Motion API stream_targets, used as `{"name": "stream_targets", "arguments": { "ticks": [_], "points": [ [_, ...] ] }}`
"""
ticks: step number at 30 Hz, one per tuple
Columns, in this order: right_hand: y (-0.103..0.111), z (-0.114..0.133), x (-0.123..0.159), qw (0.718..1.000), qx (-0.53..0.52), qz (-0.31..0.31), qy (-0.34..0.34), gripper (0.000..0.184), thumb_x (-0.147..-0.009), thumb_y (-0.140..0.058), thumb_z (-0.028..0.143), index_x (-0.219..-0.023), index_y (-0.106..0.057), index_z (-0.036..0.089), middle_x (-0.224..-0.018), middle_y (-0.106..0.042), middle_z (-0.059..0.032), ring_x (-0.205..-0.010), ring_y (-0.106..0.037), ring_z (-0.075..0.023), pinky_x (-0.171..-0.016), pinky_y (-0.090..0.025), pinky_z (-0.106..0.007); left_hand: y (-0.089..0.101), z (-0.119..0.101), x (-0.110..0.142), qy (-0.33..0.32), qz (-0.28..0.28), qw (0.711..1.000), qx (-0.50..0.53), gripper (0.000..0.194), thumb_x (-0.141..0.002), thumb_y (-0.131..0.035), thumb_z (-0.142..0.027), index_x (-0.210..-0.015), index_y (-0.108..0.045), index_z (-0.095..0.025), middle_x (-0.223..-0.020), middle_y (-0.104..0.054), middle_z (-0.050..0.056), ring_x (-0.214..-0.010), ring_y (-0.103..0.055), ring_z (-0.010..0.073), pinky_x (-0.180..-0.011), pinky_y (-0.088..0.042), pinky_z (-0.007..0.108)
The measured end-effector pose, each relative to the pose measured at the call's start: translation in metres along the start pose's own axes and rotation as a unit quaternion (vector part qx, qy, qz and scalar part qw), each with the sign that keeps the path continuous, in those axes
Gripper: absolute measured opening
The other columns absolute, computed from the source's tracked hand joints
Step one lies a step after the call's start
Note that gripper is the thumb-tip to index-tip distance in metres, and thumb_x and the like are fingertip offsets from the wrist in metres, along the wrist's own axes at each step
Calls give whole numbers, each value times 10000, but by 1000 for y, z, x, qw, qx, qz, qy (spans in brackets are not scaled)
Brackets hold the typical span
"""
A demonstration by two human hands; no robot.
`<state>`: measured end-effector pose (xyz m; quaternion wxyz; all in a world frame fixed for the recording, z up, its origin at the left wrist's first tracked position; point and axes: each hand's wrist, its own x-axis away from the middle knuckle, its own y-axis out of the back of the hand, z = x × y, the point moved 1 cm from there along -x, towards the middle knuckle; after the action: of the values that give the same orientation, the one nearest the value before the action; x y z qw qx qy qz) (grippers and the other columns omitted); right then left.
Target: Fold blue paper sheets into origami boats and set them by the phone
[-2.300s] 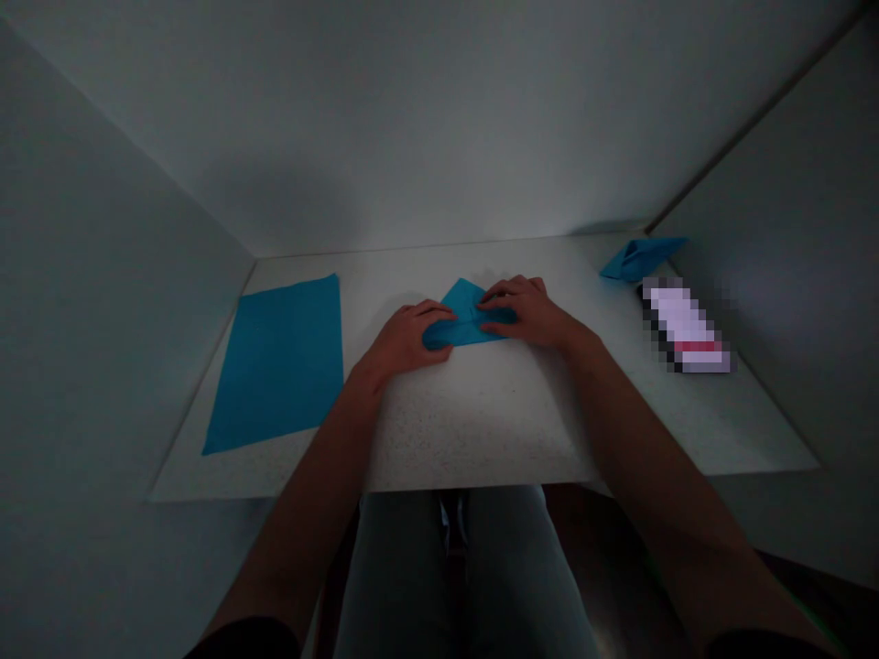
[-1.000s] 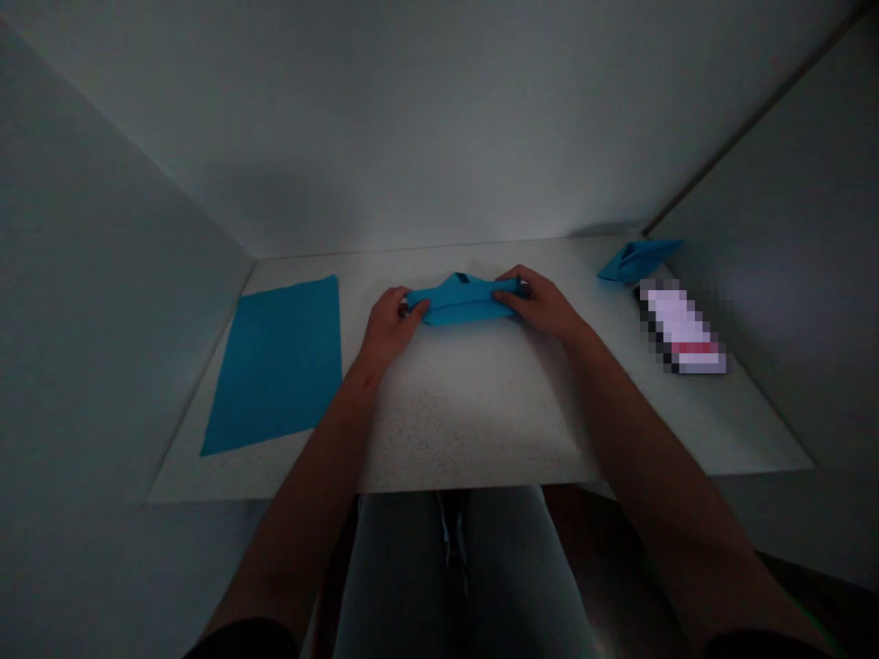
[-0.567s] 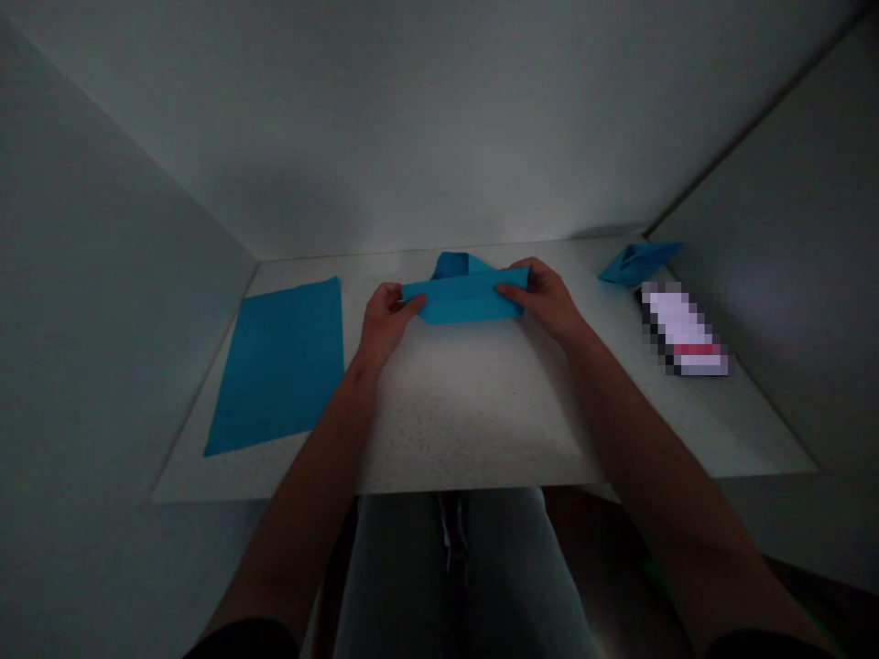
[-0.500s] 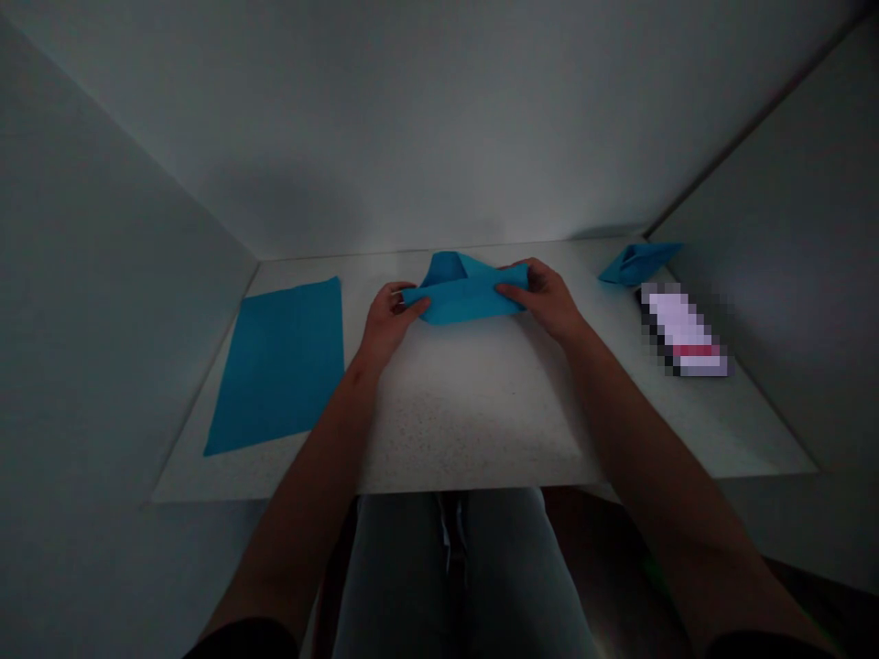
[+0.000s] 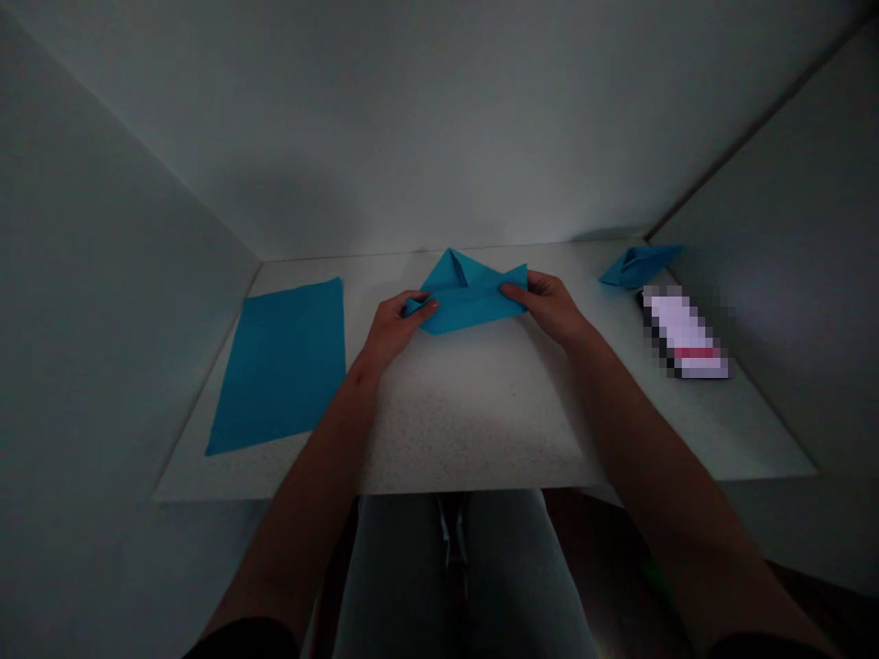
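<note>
Between my hands is a folded piece of blue paper [image 5: 467, 300], with a triangular peak rising at the back and a flat band across the front. My left hand [image 5: 395, 327] pinches its left corner between fingers and thumb. My right hand [image 5: 546, 307] grips its right end the same way. The paper is lifted slightly or resting lightly on the white speckled table [image 5: 473, 430]; I cannot tell which. A flat rectangular sheet of the same blue paper [image 5: 278, 366] lies to the left of my left hand.
A small folded blue paper boat [image 5: 638, 264] lies at the back right corner of the table. Just in front of it is a pixelated, pale object with a red stripe [image 5: 683, 334]. Pale walls bound the table at the back and both sides.
My hands have pulled the folded paper's ends apart. Its back layer has opened out into a sharper, taller triangular peak.
</note>
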<state>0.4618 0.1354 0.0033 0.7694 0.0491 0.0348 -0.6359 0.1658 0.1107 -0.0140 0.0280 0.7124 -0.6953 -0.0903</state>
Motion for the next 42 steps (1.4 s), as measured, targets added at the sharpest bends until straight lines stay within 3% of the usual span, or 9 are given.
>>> {"name": "stream_targets", "arguments": {
  "ticks": [5, 11, 14, 19, 26, 29, 34, 39, 42],
  "points": [
    [1, 5, 2, 999, 39, -20, 31, 487, -771, -884, 703, -916, -827, 242, -888, -778, -33, -822, -703, -220, -767, -596, -362, 1, -2, 1, -19, -19, 1000, -2, 400, -798, -855, -585, -940, -830, -211, -761, -695, 4, -683, -596, 142, -615, -490, 258],
    [-6, 22, 12, 988, 112, 106, 20, 490, -739, -939, 603, -1076, -869, 254, -1029, -808, -50, -965, -731, -250, -900, -589, -398, -1, -13, 6, -61, 24, 998, -12, 343, -796, -868, -523, -950, -846, -218, -954, -776, 39, -837, -677, 165, -760, -557, 281],
    [-7, 21, 13, 985, 120, 121, 8, 466, -750, -923, 624, -1024, -867, 252, -1029, -804, -48, -963, -728, -249, -896, -592, -393, 0, -12, 6, -48, 29, 998, -16, 357, -803, -867, -521, -990, -848, -218, -972, -790, 51, -859, -695, 180, -771, -570, 296],
    [-1, 8, 8, 995, 85, 51, -29, 548, -798, -821, 774, -858, -795, 230, -848, -756, -48, -798, -700, -237, -736, -607, -376, 4, 0, -2, -31, -41, 999, -4, 366, -787, -878, -522, -964, -799, -211, -789, -727, 19, -673, -610, 139, -612, -504, 257],
    [-1, 11, 5, 996, 77, -23, 46, 718, -828, -823, 756, -1365, -610, 329, -893, -689, -1, -684, -633, -175, -596, -557, -309, 2, 0, -3, -60, -56, 995, 53, 451, -807, -891, -505, -1050, -607, -252, -845, -707, -10, -676, -633, 112, -591, -481, 216],
    [-2, 11, 4, 996, 67, -27, 60, 673, -850, -803, 757, -1327, -569, 345, -816, -631, 27, -615, -564, -157, -543, -500, -292, 3, -1, -2, -75, -73, 993, 60, 460, -828, -873, -544, -1016, -564, -260, -800, -666, -29, -652, -612, 110, -555, -464, 210],
    [0, 5, -2, 982, 113, -90, 121, 511, -841, -811, 742, -1002, -669, 278, -847, -637, -6, -743, -568, -172, -647, -499, -304, 2, -1, -2, -77, -64, 994, 47, 431, -817, -869, -558, -942, -622, -228, -886, -704, 17, -726, -644, 120, -598, -520, 224],
    [0, 3, -4, 986, 97, -107, 82, 560, -793, -838, 744, -1100, -733, 288, -921, -691, -29, -841, -619, -214, -705, -517, -337, -3, 1, 0, -26, -11, 998, 55, 558, -633, -999, -447, -1030, -673, -228, -907, -722, 6, -736, -683, 136, -632, -576, 249],
    [-2, 4, -3, 993, 57, -77, 70, 624, -737, -898, 718, -1173, -745, 298, -978, -726, -32, -855, -647, -213, -733, -542, -349, -1, 2, -2, -39, -41, 996, 69, 555, -632, -997, -456, -1022, -675, -227, -857, -712, -5, -723, -670, 129, -645, -572, 248]
  ]
}}
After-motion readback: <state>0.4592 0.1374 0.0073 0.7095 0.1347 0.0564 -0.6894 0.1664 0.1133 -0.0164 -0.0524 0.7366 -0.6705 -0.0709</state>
